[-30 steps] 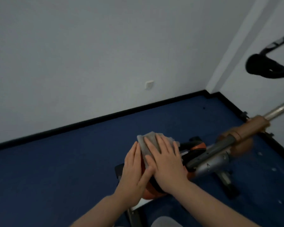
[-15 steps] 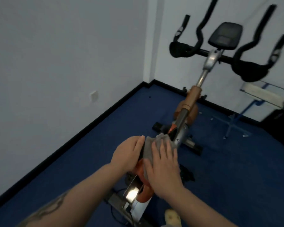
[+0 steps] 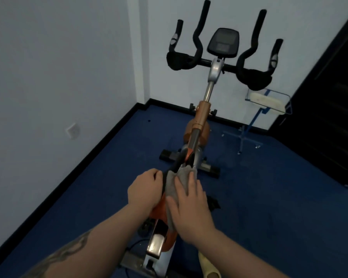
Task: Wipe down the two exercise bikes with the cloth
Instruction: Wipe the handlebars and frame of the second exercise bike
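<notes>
An exercise bike (image 3: 201, 119) with an orange frame, black handlebars and a small console runs away from me down the middle of the view. A grey cloth (image 3: 178, 182) lies over the orange frame near me. My right hand (image 3: 191, 205) lies flat on the cloth with its fingers straight and presses it onto the frame. On the left side of the frame, beside the cloth, my left hand (image 3: 145, 189) curls its fingers over the frame's edge. Only one bike is in view.
Blue carpet (image 3: 269, 207) covers the floor, with white walls at the left and behind the bike. A blue wire stand (image 3: 249, 127) with a white pad stands at the back right. A dark door or panel (image 3: 329, 117) fills the right edge. A cable (image 3: 135, 245) lies by the bike's base.
My view has swung from the left wall and floor to along the bike. Both hands stay on the frame with the cloth, and the right hand has slid a little along it.
</notes>
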Action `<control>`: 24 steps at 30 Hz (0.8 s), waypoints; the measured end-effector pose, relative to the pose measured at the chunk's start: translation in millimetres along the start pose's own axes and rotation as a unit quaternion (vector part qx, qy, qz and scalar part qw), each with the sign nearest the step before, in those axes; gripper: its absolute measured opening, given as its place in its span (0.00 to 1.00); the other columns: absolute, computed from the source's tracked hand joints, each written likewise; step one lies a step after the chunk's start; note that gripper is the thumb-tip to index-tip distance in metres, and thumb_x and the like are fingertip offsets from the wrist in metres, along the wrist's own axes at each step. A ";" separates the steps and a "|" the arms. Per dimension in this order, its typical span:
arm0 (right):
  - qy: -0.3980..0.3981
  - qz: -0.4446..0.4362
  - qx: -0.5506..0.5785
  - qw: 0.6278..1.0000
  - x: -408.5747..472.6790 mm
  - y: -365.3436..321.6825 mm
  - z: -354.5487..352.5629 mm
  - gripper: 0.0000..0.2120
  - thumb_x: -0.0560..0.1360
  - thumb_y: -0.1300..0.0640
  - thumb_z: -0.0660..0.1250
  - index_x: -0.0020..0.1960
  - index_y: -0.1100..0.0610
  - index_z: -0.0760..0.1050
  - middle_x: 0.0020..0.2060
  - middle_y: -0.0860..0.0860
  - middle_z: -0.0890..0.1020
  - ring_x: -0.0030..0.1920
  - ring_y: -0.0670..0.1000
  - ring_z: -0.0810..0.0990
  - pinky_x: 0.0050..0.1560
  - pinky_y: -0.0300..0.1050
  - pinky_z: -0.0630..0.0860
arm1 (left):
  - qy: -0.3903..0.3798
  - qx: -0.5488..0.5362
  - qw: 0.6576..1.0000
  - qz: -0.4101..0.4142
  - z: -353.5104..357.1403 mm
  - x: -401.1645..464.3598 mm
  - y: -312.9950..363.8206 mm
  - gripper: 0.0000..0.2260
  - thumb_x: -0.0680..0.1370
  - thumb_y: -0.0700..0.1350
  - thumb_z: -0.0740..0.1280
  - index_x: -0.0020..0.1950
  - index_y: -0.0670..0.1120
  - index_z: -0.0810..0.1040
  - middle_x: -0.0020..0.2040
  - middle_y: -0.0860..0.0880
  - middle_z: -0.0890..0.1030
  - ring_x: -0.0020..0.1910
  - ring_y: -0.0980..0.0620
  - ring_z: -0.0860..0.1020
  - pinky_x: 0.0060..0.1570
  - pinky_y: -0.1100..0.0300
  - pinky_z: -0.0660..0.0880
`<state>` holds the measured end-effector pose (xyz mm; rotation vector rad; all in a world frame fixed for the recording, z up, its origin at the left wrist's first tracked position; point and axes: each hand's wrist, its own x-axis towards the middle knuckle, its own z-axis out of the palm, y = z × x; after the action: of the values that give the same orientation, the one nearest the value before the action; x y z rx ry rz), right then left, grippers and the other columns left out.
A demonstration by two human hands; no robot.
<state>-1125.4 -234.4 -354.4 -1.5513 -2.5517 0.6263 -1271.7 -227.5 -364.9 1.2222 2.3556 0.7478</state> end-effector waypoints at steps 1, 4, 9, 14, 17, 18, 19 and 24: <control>0.004 0.010 0.003 1.000 8.6 -0.6 -3.7 0.29 0.81 0.40 0.44 0.79 0.44 0.40 0.77 0.57 0.36 0.77 0.59 0.43 0.76 0.58 0.48 | 0.002 -0.001 1.000 0.000 0.3 0.5 0.1 0.15 0.82 0.54 0.54 0.49 0.55 0.79 0.43 0.56 0.79 0.39 0.58 0.74 0.34 0.58 0.67; -0.003 0.076 0.038 0.996 38.6 -10.7 -19.3 0.28 0.83 0.44 0.46 0.79 0.47 0.41 0.77 0.60 0.40 0.74 0.61 0.58 0.70 0.55 0.64 | 0.009 -0.005 1.000 -0.001 0.7 -0.3 -0.4 0.15 0.81 0.54 0.54 0.47 0.55 0.79 0.42 0.57 0.79 0.37 0.61 0.72 0.34 0.59 0.67; 0.021 0.052 -0.017 0.998 9.9 -12.3 -2.6 0.29 0.81 0.40 0.43 0.79 0.46 0.40 0.77 0.60 0.41 0.74 0.61 0.57 0.69 0.56 0.65 | 0.014 -0.009 1.000 0.000 2.5 -0.9 -2.5 0.14 0.81 0.54 0.54 0.47 0.55 0.79 0.39 0.58 0.77 0.37 0.61 0.73 0.33 0.60 0.66; 0.036 0.065 -0.006 0.997 17.2 -7.0 -1.7 0.29 0.81 0.41 0.44 0.79 0.47 0.41 0.78 0.59 0.42 0.74 0.60 0.56 0.69 0.56 0.65 | 0.017 -0.010 1.000 0.000 1.0 0.7 1.8 0.14 0.81 0.54 0.54 0.49 0.55 0.78 0.39 0.58 0.77 0.37 0.60 0.73 0.34 0.59 0.67; 0.004 0.143 0.054 0.988 52.6 -13.6 -16.8 0.29 0.83 0.43 0.45 0.78 0.47 0.36 0.78 0.60 0.44 0.68 0.62 0.68 0.60 0.53 0.74 | 0.014 -0.009 1.000 0.002 0.7 -0.2 0.8 0.14 0.82 0.54 0.54 0.48 0.55 0.79 0.42 0.56 0.78 0.37 0.58 0.74 0.35 0.58 0.68; 0.007 0.150 0.063 0.987 55.6 -13.8 -17.5 0.30 0.83 0.43 0.45 0.78 0.46 0.33 0.78 0.61 0.45 0.66 0.62 0.71 0.56 0.52 0.75 | 0.015 -0.008 1.000 0.001 0.6 -0.8 0.6 0.14 0.82 0.53 0.54 0.49 0.54 0.79 0.41 0.56 0.78 0.37 0.58 0.73 0.35 0.58 0.67; 0.013 0.145 0.065 0.987 51.4 -13.3 -16.8 0.30 0.83 0.43 0.46 0.77 0.45 0.31 0.78 0.60 0.46 0.64 0.62 0.72 0.53 0.51 0.75 | 0.016 -0.010 1.000 -0.001 1.0 -1.2 0.8 0.14 0.82 0.53 0.54 0.49 0.54 0.79 0.41 0.57 0.77 0.37 0.59 0.72 0.34 0.58 0.66; 0.052 0.083 0.003 0.995 -5.2 -5.1 3.9 0.30 0.77 0.36 0.38 0.74 0.40 0.28 0.78 0.54 0.50 0.69 0.57 0.65 0.71 0.60 0.61 | 0.016 -0.018 1.000 0.001 0.2 -1.8 2.1 0.13 0.82 0.54 0.55 0.48 0.55 0.78 0.39 0.57 0.76 0.37 0.60 0.73 0.35 0.58 0.68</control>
<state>-1128.3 -242.2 -355.3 -1.7588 -2.3615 0.5524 -1269.2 -227.9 -363.5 1.2072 2.3559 0.8139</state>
